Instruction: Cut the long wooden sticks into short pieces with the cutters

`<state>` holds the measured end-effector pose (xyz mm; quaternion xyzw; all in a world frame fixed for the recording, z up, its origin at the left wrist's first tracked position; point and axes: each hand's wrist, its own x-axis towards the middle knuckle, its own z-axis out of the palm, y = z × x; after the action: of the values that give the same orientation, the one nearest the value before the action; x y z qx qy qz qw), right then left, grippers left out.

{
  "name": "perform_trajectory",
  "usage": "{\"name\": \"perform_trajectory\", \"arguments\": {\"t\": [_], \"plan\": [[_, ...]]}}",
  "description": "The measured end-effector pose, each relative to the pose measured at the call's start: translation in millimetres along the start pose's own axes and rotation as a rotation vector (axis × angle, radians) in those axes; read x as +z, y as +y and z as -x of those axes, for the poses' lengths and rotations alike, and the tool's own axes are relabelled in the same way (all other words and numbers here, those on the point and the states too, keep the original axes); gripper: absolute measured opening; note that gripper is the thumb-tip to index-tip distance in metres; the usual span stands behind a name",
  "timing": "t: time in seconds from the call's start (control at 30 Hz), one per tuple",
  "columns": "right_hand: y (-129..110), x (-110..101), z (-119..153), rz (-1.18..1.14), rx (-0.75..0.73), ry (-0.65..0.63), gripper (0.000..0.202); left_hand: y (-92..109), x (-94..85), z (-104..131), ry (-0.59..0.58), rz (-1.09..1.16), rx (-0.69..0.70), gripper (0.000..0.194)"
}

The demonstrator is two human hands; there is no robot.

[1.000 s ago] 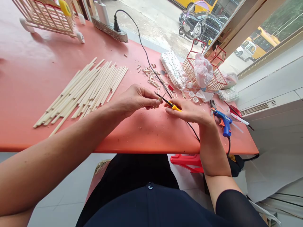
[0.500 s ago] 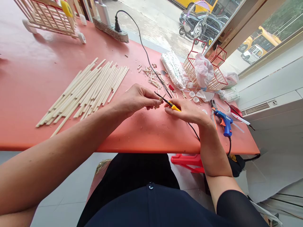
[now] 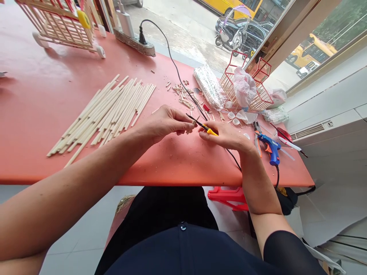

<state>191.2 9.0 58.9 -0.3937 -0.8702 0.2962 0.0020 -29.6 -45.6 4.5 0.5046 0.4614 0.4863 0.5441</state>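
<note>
My left hand (image 3: 168,123) is closed in a pinch around a short piece of wooden stick (image 3: 189,131), above the red table. Opposite it, my right hand (image 3: 223,134) grips a slim tool with a yellow handle (image 3: 211,131) and a dark, pointed shaft. That shaft lies across the stick right at my left fingertips. Its exact kind is too small to make out, and my right fingers partly cover the handle. On the left of the table lies a pile of long wooden sticks (image 3: 111,110). Small cut stick pieces (image 3: 183,93) are scattered beyond my hands.
A blue glue gun (image 3: 271,148) and pliers (image 3: 257,139) lie to the right. A black cord (image 3: 177,70) runs from a power strip (image 3: 137,45) past my hands. Wooden cart models stand at the back left (image 3: 65,30) and right (image 3: 262,93), near a plastic-wrapped bundle (image 3: 208,86).
The camera view has shifted slightly. Both hands keep nearly the same position and grip, with the dark shaft still against the stick.
</note>
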Motion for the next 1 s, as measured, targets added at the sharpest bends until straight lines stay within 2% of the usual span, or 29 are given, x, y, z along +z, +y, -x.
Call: {"name": "perform_trajectory", "arguments": {"t": [0.3, 0.67, 0.83, 1.0], "plan": [[5, 3, -1, 0.025, -0.041, 0.027, 0.039, -1, 0.2, 0, 0.004, -0.012, 0.012, 0.009], [12, 24, -4, 0.014, -0.105, 0.179, 0.033, 2, 1.7, 1, 0.06, -0.034, 0.119, 0.009], [10, 31, -4, 0.001, -0.084, 0.238, 0.034, 5, 2.4, 1, 0.067, -0.079, 0.175, 0.012], [9, 37, -4, 0.004, -0.045, 0.3, 0.033, 9, 4.5, 4, 0.048, -0.101, 0.151, 0.01]]}}
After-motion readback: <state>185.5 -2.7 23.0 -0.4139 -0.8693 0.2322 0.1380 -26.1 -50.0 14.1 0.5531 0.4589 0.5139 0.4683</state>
